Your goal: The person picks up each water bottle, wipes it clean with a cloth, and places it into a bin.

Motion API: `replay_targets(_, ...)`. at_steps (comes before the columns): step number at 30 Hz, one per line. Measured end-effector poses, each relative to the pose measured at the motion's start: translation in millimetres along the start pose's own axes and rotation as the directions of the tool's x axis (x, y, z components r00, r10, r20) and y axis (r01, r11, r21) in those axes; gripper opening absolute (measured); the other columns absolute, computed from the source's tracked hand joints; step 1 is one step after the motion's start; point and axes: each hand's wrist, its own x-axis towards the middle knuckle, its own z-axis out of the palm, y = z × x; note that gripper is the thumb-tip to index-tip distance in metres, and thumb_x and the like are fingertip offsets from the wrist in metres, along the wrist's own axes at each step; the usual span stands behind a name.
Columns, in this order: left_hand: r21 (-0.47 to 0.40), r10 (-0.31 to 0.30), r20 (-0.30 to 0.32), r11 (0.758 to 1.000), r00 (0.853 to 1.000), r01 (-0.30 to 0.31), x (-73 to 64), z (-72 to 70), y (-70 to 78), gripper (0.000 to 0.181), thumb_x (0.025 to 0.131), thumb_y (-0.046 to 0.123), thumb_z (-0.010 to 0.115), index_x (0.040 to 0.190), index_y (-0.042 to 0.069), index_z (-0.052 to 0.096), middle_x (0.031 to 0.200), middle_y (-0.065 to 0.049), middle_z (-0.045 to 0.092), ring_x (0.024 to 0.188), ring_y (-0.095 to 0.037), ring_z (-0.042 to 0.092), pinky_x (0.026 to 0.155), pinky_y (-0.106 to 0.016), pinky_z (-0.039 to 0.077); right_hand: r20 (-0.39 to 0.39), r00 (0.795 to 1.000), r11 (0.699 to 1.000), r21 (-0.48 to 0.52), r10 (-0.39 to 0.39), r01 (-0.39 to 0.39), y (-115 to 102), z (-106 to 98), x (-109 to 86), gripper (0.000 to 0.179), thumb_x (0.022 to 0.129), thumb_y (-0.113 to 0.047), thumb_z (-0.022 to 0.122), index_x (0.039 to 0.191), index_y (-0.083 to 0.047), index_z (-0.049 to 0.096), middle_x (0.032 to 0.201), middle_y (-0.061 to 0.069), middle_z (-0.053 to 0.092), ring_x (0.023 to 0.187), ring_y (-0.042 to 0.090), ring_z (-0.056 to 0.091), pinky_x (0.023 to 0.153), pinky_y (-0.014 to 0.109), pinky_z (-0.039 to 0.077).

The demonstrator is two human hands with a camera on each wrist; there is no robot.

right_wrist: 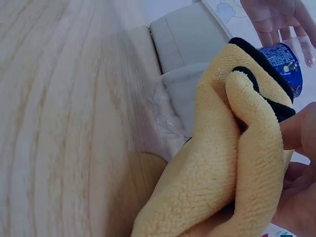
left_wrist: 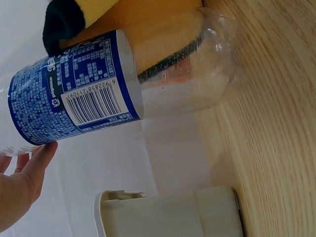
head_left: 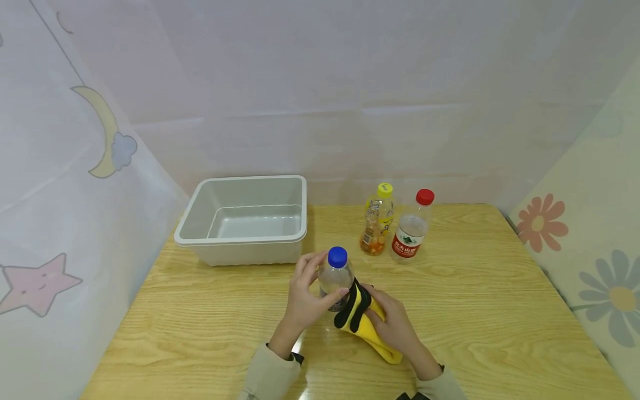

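Note:
A clear plastic bottle (head_left: 336,273) with a blue cap stands upright near the middle of the table. My left hand (head_left: 304,294) holds it round the upper part, thumb on the near side and fingers on the far left. Its blue label with a barcode (left_wrist: 94,103) shows in the left wrist view, the clear lower part reaching down to the wood. My right hand (head_left: 392,322) grips a folded yellow cloth (head_left: 367,332) with black edging, which lies against the bottle's right side. In the right wrist view the cloth's thick folds (right_wrist: 212,128) hide part of the bottle.
A light grey plastic basin (head_left: 255,250) sits at the back left of the wooden table (head_left: 200,333). Behind and to the right stand a yellow-capped bottle (head_left: 378,219) with orange contents and a red-capped bottle (head_left: 412,228) with a red and white label. Printed sheets hang around the table.

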Motion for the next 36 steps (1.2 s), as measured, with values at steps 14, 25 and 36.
replay_targets(14,-0.035,0.039,0.025,0.999,0.999,-0.038,0.8,-3.0,-2.0,0.055,0.065,-0.01,0.075,0.113,-0.015,0.047,0.11,-0.028,0.052,0.104,-0.044,0.05,0.088,-0.049,0.045,-0.111,0.994,0.997,0.073,0.023,-0.015,-13.1,-21.6,14.0,0.051,0.075,0.013,0.066,0.122,-0.001,0.054,0.114,0.014,0.061,0.1,0.026,0.059,0.086,0.013,0.043)
replay_targets(25,-0.002,0.009,0.053,1.0,0.999,-0.009,-2.6,-5.8,-11.0,0.054,0.072,-0.005,0.072,0.12,-0.012,0.049,0.119,-0.028,0.051,0.109,-0.039,0.051,0.084,-0.044,0.049,-0.159,0.985,0.996,0.053,-0.068,0.078,-57.9,-47.0,41.3,0.044,0.069,0.02,0.064,0.111,0.012,0.054,0.102,0.024,0.061,0.084,0.017,0.059,0.069,0.015,0.046)
replay_targets(36,-0.001,0.024,0.07,1.0,0.997,-0.024,0.5,-9.5,-0.8,0.053,0.069,-0.011,0.07,0.117,-0.018,0.048,0.115,-0.032,0.05,0.104,-0.043,0.051,0.079,-0.045,0.051,-0.139,0.987,0.996,0.031,-0.082,0.088,-36.5,-40.0,44.1,0.052,0.072,0.011,0.068,0.12,-0.004,0.056,0.11,0.011,0.063,0.087,0.018,0.06,0.069,0.025,0.048)
